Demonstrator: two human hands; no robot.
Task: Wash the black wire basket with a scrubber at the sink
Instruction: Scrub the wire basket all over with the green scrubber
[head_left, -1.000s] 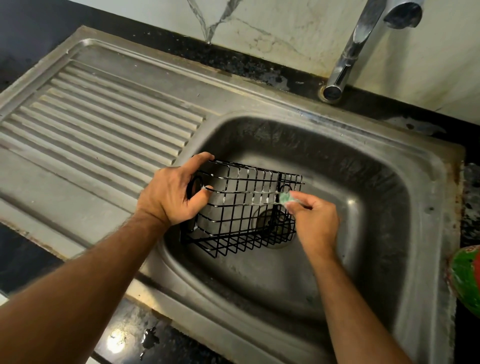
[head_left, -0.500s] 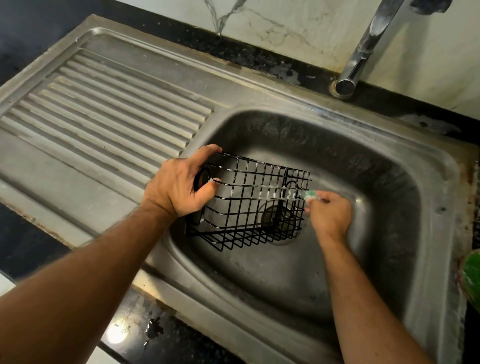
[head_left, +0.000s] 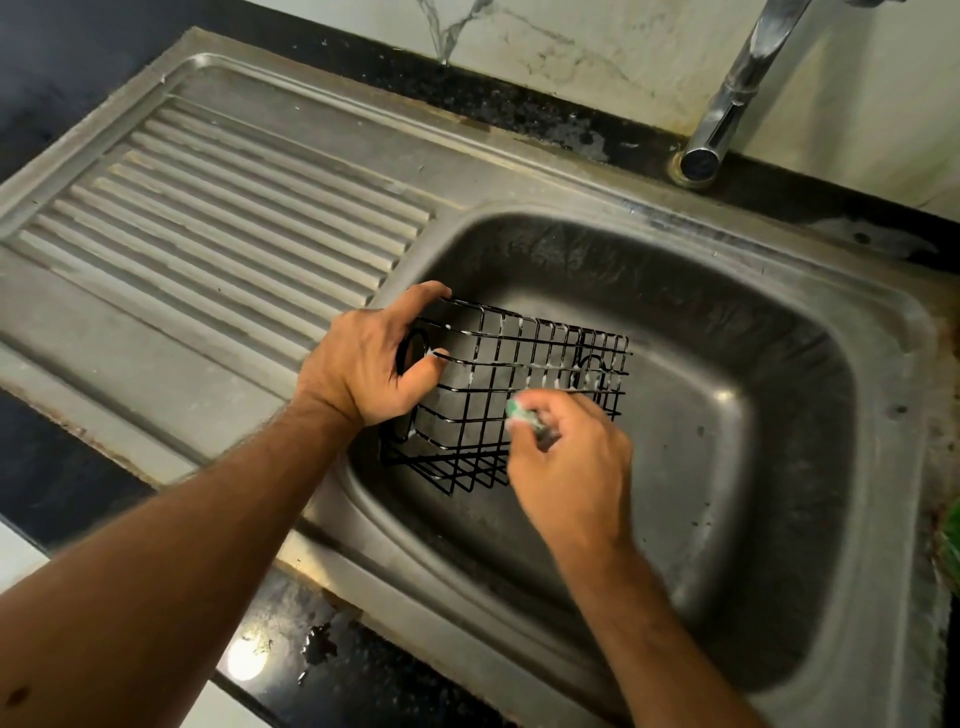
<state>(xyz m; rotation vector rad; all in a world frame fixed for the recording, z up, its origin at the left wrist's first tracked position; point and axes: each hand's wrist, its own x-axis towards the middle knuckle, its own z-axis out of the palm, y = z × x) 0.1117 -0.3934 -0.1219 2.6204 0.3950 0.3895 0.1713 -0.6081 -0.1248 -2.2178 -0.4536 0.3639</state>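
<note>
A small green scrubber (head_left: 519, 411), blurred, is pinched in the right hand (head_left: 569, 462) and pressed against the near side of the black wire basket (head_left: 511, 400). Beyond it, the basket's left end is gripped by the left hand (head_left: 371, 366) inside the steel sink (head_left: 727, 415), with suds seen on the upper wires.

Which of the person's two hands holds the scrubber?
The right hand pinches the green scrubber against the black wire basket; the left hand only grips the basket's end.

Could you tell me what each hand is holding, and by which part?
The left hand grips the black wire basket by its left end; the right hand pinches the green scrubber in its fingertips.
</note>
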